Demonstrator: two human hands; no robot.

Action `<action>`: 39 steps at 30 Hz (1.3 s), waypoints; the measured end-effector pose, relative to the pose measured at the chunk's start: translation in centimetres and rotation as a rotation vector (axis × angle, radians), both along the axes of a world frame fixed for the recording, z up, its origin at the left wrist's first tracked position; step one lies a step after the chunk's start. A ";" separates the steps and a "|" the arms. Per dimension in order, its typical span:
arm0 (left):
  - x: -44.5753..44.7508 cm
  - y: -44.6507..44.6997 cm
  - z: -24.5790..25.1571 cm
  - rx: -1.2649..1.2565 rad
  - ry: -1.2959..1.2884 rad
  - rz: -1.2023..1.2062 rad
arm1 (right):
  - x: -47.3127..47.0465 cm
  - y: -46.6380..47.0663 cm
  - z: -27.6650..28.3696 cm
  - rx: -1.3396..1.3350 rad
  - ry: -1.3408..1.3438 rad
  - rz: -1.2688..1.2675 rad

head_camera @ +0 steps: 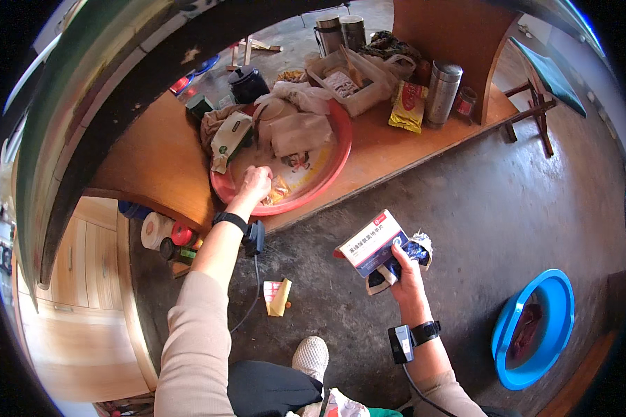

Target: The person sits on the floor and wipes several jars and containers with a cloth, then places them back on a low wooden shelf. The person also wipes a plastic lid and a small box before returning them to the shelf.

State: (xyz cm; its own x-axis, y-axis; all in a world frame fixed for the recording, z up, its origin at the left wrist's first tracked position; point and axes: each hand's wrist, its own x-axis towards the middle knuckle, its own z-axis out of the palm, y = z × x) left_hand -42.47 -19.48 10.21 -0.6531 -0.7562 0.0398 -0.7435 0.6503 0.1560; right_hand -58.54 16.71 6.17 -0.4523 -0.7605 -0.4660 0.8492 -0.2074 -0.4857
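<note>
My right hand (411, 272) grips a white and blue medicine box (374, 242) that bears printed writing. A crumpled dark blue packet with pale edges (419, 252) is pressed behind the box in the same hand. My left hand (256, 183) reaches over the front left of a large round tray with a red rim (346, 140), its fingers curled. Right beside its fingers lies a small shiny golden packet (278, 191); I cannot tell whether they grip it. Farther back on the tray are a soft tissue pack (232, 136) and pale plastic bags (301, 133).
The wooden shelf (368, 151) also carries a plastic container (345, 86), a steel flask (443, 94), a yellow packet (408, 107) and a small jar (465, 101). On the floor are a torn yellow carton piece (277, 297) and a blue basin (501, 333). A folding stool (545, 78) stands right.
</note>
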 end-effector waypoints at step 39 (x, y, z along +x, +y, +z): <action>-0.2 16.4 4.8 1.273 0.494 -0.148 | -1.0 0.9 1.0 -0.053 0.109 0.018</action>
State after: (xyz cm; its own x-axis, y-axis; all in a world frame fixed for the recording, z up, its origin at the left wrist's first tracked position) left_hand -42.67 -3.12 14.98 -0.8508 -0.3704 -0.3729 -0.3740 -0.0717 0.9246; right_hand -59.55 17.57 7.21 -0.4844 -0.7912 -0.3734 0.7957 -0.2209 -0.5640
